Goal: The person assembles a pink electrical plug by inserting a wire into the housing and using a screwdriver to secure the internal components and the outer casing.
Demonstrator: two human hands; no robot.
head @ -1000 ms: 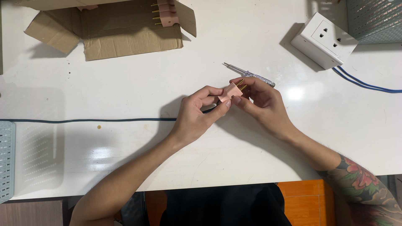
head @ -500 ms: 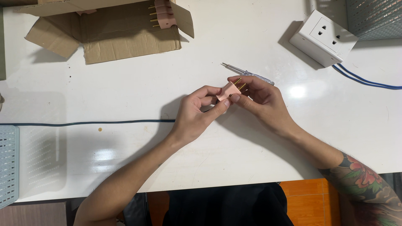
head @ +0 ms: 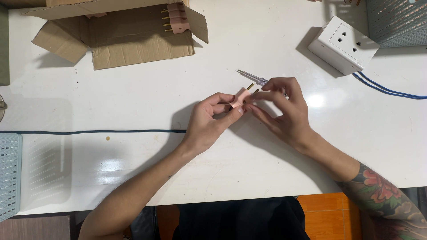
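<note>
Head view: white glossy table (head: 133, 98), with lamp glare near the right hand; below its near edge an orange surface (head: 329, 209) and dark clothing show. Count: one opened cardboard box (head: 120, 38) at top left, flaps spread flat, with pink plugs (head: 175, 18) lying at its right flap, brass pins pointing left; exact number not readable, at least two. One white socket block (head: 344, 44) at top right, with two blue cables (head: 387, 89) running from it to the right edge. One thin dark cord (head: 89, 132) running across the table from the left edge and going out of sight behind the left hand. One pale perforated basket (head: 9, 173) at the left edge, another grey one (head: 396, 20) at the top right corner. One pink plug (head: 240, 96) in hand, two brass pins pointing up and right; one clear-handled tester screwdriver (head: 255, 78) just behind it. Left hand (head: 207, 122): forearm comes in from lower left, palm turned inward, thumb and fingers pinching the pink plug body just above the table centre. Right hand (head: 287, 111): tattooed forearm comes in from lower right, fingers curled, fingertips closed at the pin end of the plug; the screwdriver passes under these fingers, and whether they grip it I cannot tell.
</note>
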